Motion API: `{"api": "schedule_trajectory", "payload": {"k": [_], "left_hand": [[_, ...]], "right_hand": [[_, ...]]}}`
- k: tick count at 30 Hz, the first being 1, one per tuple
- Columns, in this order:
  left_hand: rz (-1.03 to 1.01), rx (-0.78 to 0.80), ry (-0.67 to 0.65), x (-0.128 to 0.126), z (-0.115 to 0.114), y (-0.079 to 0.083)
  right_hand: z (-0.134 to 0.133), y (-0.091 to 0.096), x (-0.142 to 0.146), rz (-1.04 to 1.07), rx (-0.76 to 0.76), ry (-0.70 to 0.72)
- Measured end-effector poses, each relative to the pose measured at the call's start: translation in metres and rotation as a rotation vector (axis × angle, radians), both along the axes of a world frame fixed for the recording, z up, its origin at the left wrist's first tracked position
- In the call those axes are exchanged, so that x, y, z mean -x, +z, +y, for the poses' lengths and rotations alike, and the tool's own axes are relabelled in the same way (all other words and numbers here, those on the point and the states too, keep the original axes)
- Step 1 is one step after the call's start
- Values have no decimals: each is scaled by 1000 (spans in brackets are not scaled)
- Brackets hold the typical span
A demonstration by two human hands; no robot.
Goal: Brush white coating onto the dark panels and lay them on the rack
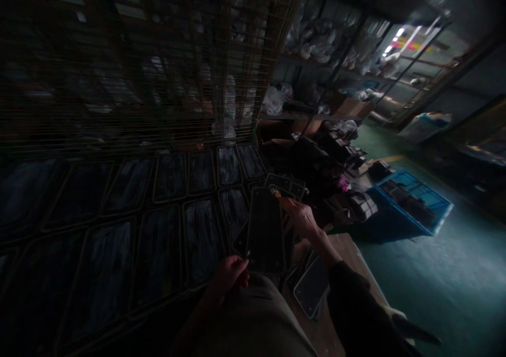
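dark panel (265, 233) at six o'clock, unstreaked, maybe unfinished; streaked panels (201, 235) at nine seem done. right hand (302, 217) closed round orange-handled tool (277, 193) at dark panel's one-o'clock corner; left hand (232, 273) curled, cannot tell if holding.

Dark framed panels (313, 287) lie on a wooden tabletop (353, 250), while a blue crate (397, 226) stands on green floor (458, 267).

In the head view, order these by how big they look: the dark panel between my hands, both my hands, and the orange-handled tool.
Largest: dark panel
Next: right hand and left hand, too alike to rank
Smallest: orange-handled tool, partly hidden
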State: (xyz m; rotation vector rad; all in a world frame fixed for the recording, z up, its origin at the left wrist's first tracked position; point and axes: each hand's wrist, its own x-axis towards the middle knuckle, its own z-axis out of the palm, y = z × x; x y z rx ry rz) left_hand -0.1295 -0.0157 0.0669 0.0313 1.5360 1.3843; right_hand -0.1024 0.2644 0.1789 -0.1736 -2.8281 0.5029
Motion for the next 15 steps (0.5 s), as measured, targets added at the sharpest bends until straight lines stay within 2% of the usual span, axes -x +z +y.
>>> {"api": "schedule_trajectory", "payload": {"k": [3,6,15], "left_hand": [[-47,-28,42,0,-1,-1],[-88,-61,90,-2,-2,-1],[-96,-126,169,-11,-7,12]], "right_hand": [[3,-4,6,-46,-31,7],[-3,-4,-2,-75,-20,0],[-62,18,-91,-263,54,38]]}}
